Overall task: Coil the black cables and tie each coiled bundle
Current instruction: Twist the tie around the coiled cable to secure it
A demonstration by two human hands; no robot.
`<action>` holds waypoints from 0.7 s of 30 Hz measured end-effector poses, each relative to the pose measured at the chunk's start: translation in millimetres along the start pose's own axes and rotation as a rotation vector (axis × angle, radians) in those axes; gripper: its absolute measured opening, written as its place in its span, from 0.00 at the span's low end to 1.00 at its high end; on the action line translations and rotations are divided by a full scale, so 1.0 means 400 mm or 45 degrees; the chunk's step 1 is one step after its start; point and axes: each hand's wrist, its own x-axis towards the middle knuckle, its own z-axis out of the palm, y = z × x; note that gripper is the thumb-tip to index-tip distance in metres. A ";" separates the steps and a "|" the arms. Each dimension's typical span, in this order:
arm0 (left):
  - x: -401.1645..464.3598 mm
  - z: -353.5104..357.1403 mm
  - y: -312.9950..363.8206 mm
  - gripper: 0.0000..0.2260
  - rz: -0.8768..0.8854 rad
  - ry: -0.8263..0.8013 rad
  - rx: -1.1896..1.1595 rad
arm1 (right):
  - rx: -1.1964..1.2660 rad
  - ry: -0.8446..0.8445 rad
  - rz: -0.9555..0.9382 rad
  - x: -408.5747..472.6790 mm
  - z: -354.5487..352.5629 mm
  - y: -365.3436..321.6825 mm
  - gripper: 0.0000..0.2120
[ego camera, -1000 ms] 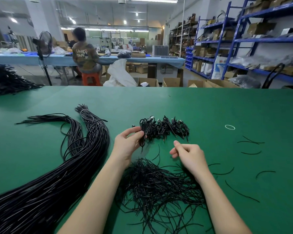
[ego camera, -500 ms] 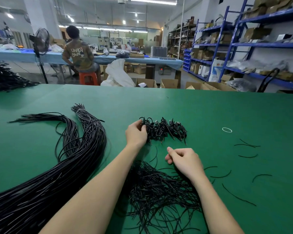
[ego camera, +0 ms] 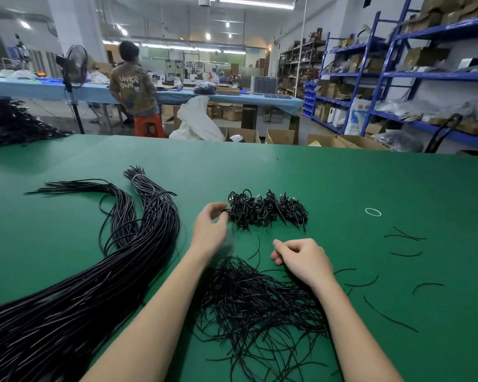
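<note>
On the green felt-covered bench (ego camera: 342,183), a row of small coiled black cable bundles (ego camera: 268,209) lies knotted and bristly, just beyond the hands. The left hand (ego camera: 210,230) sits at the row's left end, fingers (ego camera: 222,216) loosely curled and touching the nearest bundle; whether they actually pinch it cannot be told. A second ago that hand held a bundle lifted off the bench, and now the bundle is down with the rest. The right hand (ego camera: 301,257) has barely shifted, curled fingers resting on the bench, and whether they hold anything thin cannot be told. Under both forearms sprawls a tangled heap of thin black wire ties (ego camera: 254,301), glossy and springy. To the left sweeps a thick sheaf of long, smooth black cables (ego camera: 75,293), uncoiled, curving away in two branches. Stray curved tie pieces (ego camera: 406,253) lie scattered at right, well apart from a small white rubber band ring (ego camera: 373,212). Open cardboard boxes (ego camera: 280,136) stand beyond the bench's far edge, contents unclear.
</note>
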 end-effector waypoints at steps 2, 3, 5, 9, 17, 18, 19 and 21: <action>-0.012 -0.012 -0.005 0.08 -0.120 -0.045 -0.060 | -0.017 -0.005 -0.002 0.000 -0.001 -0.004 0.18; -0.015 -0.017 -0.005 0.07 -0.167 -0.077 -0.071 | -0.023 -0.007 0.000 -0.001 -0.001 -0.006 0.18; -0.020 -0.018 -0.003 0.07 -0.207 -0.105 -0.095 | -0.031 -0.014 0.003 -0.002 -0.003 -0.008 0.18; -0.030 0.008 0.018 0.05 -0.165 0.002 -0.168 | -0.048 -0.021 0.003 -0.007 -0.005 -0.012 0.17; -0.058 0.048 0.067 0.06 -0.105 -0.263 -0.089 | -0.082 -0.041 -0.028 -0.024 -0.013 -0.032 0.12; -0.058 0.040 0.064 0.05 -0.120 -0.268 -0.073 | -0.077 -0.042 -0.015 -0.023 -0.013 -0.032 0.12; -0.059 0.032 0.061 0.05 -0.140 -0.266 -0.063 | -0.069 -0.050 -0.001 -0.020 -0.016 -0.032 0.12; -0.063 0.021 0.056 0.05 -0.200 -0.258 -0.072 | 0.002 -0.100 0.012 -0.014 -0.020 -0.035 0.11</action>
